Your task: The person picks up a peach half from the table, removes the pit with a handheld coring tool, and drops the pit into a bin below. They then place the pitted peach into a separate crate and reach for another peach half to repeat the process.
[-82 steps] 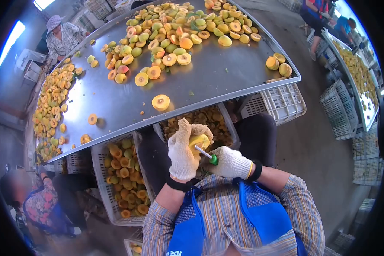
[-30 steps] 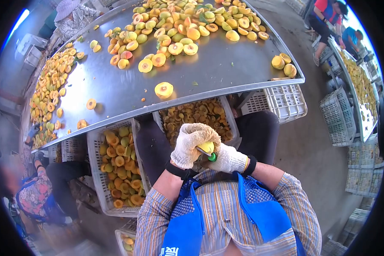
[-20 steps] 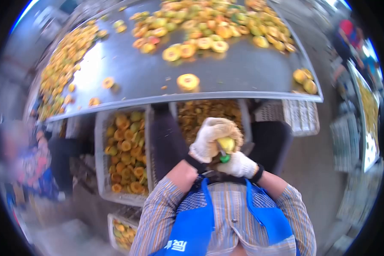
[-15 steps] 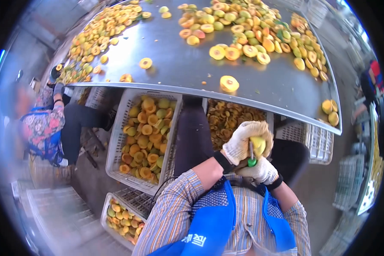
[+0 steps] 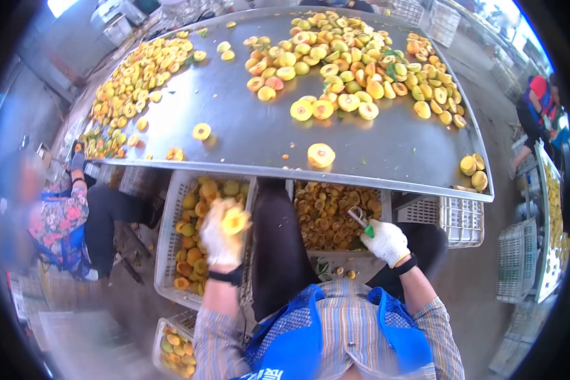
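Observation:
My left hand (image 5: 220, 237), in a white knit glove and smeared by motion, is over the left crate (image 5: 161, 266). In its fingers is a peach half (image 5: 235, 220), yellow flesh upward. Below it, that crate is filled with peach halves (image 5: 190, 259). My right hand (image 5: 388, 243), also gloved, grips a pitting knife (image 5: 368, 231) with a green handle and a curved metal tip. This hand is at the front right edge of a second crate (image 5: 385, 209), which holds brownish-yellow fruit scraps (image 5: 329, 212).
A metal table (image 5: 247, 136) spans the front, with heaped peach halves (image 5: 348, 63) and a single half (image 5: 321, 155) near its edge. White crates (image 5: 462, 221) stand at right. A co-worker (image 5: 63, 215) sits at left; another person (image 5: 538, 107) is at far right.
My hands were together at a peach with the knife against it. Now they are apart: the left has moved left over the crate with a peach half, the right slightly right with the knife.

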### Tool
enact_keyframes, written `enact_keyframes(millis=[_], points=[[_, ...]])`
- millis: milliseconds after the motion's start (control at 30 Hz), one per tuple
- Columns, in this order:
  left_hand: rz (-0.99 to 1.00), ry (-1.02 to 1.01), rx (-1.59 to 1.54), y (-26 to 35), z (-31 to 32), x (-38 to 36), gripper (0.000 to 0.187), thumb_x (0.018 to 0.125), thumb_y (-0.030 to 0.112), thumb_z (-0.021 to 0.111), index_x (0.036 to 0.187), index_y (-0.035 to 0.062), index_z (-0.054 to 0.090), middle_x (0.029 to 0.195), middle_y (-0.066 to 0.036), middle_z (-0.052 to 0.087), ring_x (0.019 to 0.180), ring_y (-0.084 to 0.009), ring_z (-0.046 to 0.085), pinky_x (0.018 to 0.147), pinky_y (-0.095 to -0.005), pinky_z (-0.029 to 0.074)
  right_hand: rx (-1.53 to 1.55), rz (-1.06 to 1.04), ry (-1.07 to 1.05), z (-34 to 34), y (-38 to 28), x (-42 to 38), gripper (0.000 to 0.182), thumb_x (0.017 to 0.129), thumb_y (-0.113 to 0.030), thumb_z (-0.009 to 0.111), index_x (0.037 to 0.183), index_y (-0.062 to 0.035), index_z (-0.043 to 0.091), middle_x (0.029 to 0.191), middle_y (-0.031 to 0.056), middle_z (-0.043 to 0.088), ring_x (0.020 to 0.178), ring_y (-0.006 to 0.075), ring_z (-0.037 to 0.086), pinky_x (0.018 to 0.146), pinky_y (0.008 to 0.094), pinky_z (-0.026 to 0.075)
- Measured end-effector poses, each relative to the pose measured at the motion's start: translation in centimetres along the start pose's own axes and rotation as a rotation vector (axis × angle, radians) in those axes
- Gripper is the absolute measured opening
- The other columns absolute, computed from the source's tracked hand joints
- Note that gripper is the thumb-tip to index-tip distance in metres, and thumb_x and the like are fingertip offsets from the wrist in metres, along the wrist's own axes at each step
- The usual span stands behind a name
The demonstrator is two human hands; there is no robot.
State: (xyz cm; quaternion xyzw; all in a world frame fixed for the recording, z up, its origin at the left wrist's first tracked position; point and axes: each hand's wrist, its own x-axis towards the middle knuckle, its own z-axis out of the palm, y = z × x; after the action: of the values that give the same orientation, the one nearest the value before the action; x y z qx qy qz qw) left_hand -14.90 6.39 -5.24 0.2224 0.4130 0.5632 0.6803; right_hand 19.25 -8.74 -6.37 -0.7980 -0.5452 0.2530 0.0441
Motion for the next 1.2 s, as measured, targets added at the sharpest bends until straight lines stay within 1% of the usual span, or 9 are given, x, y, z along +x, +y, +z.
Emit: enact_keyframes(millis=[100, 367, 500, 600, 733, 833, 933, 1100, 1200], points=[[0.828, 0.461, 1.684, 1.2, -5.9, 0.8, 0.041, 0.083, 0.017, 0.077, 0.119, 0.0022, 0.064, 0.110, -0.017, 0.070, 0.105, -0.0358, 0.065, 0.092, -0.0441, 0.053, 0.024, -0.032, -0.057, 0.1, -0.2, -0.3, 0.036, 0.087, -0.036, 0.064, 0.113, -0.0117, 0.069, 0.083, 0.0184, 0.071, 0.079, 0.0386, 0.070, 0.072, 0.0492, 0.056], [1.333, -0.319, 1.507, -2.6, 15.3, 9.3, 0.054, 0.071, 0.015, 0.082, 0.121, 0.0104, 0.061, 0.115, -0.016, 0.063, 0.109, -0.0392, 0.060, 0.091, -0.0481, 0.052, 0.045, -0.192, -0.111, -0.4, -0.6, 0.3, 0.038, 0.088, -0.034, 0.063, 0.113, -0.0073, 0.067, 0.077, 0.0172, 0.071, 0.073, 0.0364, 0.071, 0.066, 0.0483, 0.056], [1.097, -0.508, 1.703, -6.5, 22.4, 17.6, 0.046, 0.080, 0.025, 0.072, 0.124, 0.0151, 0.061, 0.118, -0.012, 0.063, 0.111, -0.0359, 0.060, 0.093, -0.0461, 0.051, 0.043, -0.250, -0.127, 0.8, 1.0, 0.8, 0.045, 0.091, -0.038, 0.058, 0.124, -0.0086, 0.066, 0.069, 0.0164, 0.069, 0.064, 0.0351, 0.070, 0.061, 0.0476, 0.056], [1.325, -0.473, 1.861, -9.9, 24.8, 22.1, 0.040, 0.083, 0.029, 0.066, 0.120, 0.0138, 0.062, 0.120, -0.014, 0.064, 0.112, -0.0344, 0.060, 0.092, -0.0451, 0.051, 0.062, -0.263, -0.147, 1.1, 1.0, 1.8, 0.044, 0.092, -0.039, 0.057, 0.124, -0.0096, 0.066, 0.067, 0.0154, 0.068, 0.060, 0.0345, 0.069, 0.056, 0.0486, 0.054], [0.929, -0.731, 2.171, -10.3, 26.2, 20.4, 0.033, 0.083, 0.027, 0.065, 0.110, 0.0085, 0.062, 0.099, -0.011, 0.069, 0.091, -0.0342, 0.065, 0.082, -0.0504, 0.050, 0.100, -0.355, -0.017, 3.0, 1.5, 2.4, 0.033, 0.093, -0.037, 0.058, 0.114, -0.0135, 0.069, 0.056, 0.0122, 0.061, 0.045, 0.0317, 0.060, 0.040, 0.0476, 0.043], [1.332, -0.901, 1.951, -12.1, 24.3, 18.1, 0.035, 0.076, 0.026, 0.071, 0.108, 0.0126, 0.064, 0.090, -0.009, 0.067, 0.084, -0.0309, 0.065, 0.076, -0.0488, 0.050, 0.211, -0.284, -0.130, 1.0, 0.7, 2.1, 0.038, 0.091, -0.028, 0.058, 0.124, -0.0102, 0.064, 0.068, 0.0162, 0.066, 0.062, 0.0374, 0.068, 0.054, 0.0502, 0.051], [1.131, -1.087, 1.869, -10.1, 23.7, 15.0, 0.036, 0.076, 0.022, 0.071, 0.109, 0.0100, 0.062, 0.088, -0.008, 0.066, 0.076, -0.0279, 0.064, 0.072, -0.0458, 0.052, 0.246, -0.286, -0.012, 0.6, -0.1, 0.8, 0.036, 0.088, -0.024, 0.061, 0.119, -0.0064, 0.066, 0.076, 0.0175, 0.069, 0.072, 0.0392, 0.069, 0.062, 0.0499, 0.054], [-0.213, -0.702, 0.636, -6.6, 22.9, 8.4, 0.031, 0.081, 0.007, 0.064, 0.112, 0.0067, 0.060, 0.083, -0.008, 0.062, 0.061, -0.0174, 0.058, 0.051, -0.0312, 0.048, 0.247, -0.246, 0.030, 1.3, -0.6, -0.8, 0.028, 0.086, -0.023, 0.062, 0.108, -0.0071, 0.069, 0.080, 0.0178, 0.069, 0.076, 0.0388, 0.070, 0.066, 0.0487, 0.056], [-0.268, -0.686, 0.472, -6.2, 20.9, 4.4, 0.033, 0.089, 0.024, 0.065, 0.116, 0.0083, 0.058, 0.083, -0.009, 0.061, 0.057, -0.0151, 0.055, 0.044, -0.0274, 0.041, 0.355, -0.263, 0.135, 0.4, -0.8, -2.3, 0.029, 0.086, -0.027, 0.063, 0.106, -0.0075, 0.070, 0.083, 0.0178, 0.071, 0.078, 0.0379, 0.070, 0.071, 0.0474, 0.056]])
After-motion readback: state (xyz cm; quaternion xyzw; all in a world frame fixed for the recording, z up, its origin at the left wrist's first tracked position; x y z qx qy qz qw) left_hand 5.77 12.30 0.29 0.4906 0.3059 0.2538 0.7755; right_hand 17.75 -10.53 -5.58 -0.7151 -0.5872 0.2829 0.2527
